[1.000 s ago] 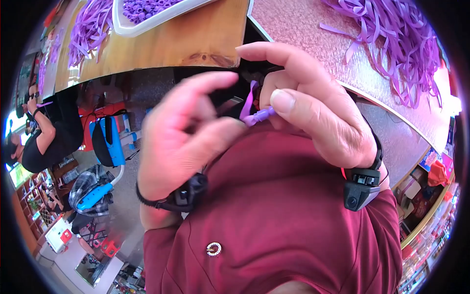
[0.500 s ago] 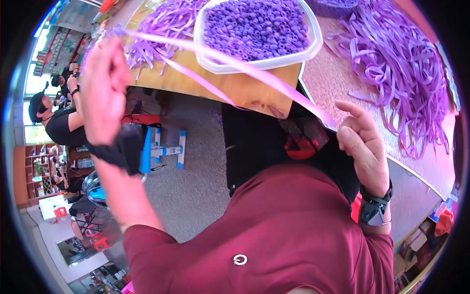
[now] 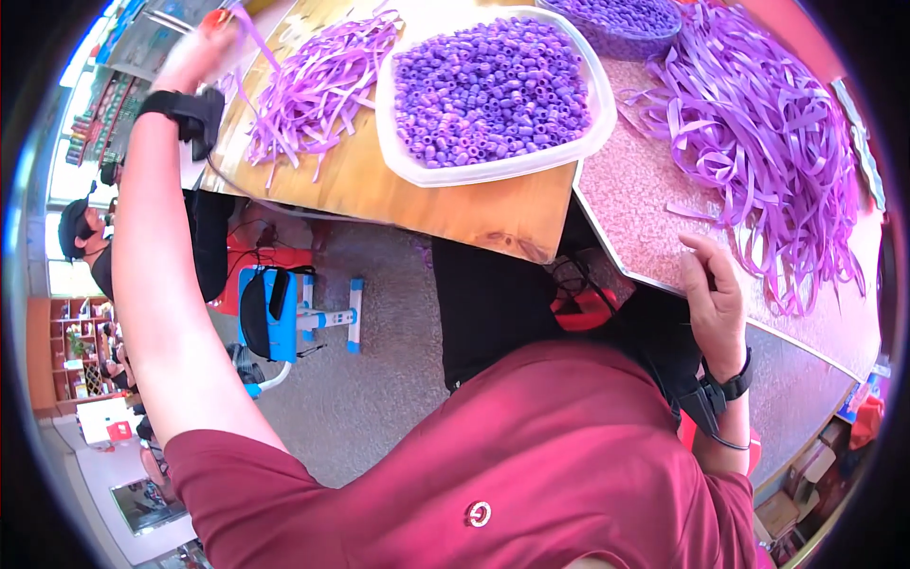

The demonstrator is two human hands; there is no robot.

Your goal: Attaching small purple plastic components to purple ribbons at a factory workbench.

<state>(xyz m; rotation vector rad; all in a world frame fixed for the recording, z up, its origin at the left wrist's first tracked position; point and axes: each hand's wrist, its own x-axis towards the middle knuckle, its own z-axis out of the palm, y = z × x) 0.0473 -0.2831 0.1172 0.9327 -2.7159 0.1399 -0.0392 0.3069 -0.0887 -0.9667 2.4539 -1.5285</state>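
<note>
My left hand (image 3: 197, 57) is stretched to the far left, its fingers blurred beside a small orange-red object (image 3: 216, 18) whose kind I cannot make out. A purple ribbon (image 3: 254, 38) arches from those fingertips down toward the wooden table and appears gripped there. Low at the right, by the pinkish tabletop's edge, my right hand (image 3: 718, 302) has its index finger and thumb apart, with nothing visible between them. Ahead stands a white plastic tub (image 3: 493, 174) full of purple beads (image 3: 488, 90). Left of it lies a pile of cut purple ribbons (image 3: 318, 90).
A larger heap of purple ribbons (image 3: 768, 142) covers the far right. Behind the tub is a round container (image 3: 630, 40) with more beads. The wooden table's corner (image 3: 531, 232) adjoins the pinkish tabletop (image 3: 626, 161). A blue stool (image 3: 270, 308) and another person (image 3: 81, 232) are at the left.
My left hand has gone farther up and left, and the ribbon has moved with it. The strip once stretched between both hands no longer reaches my right hand, which has lowered slightly.
</note>
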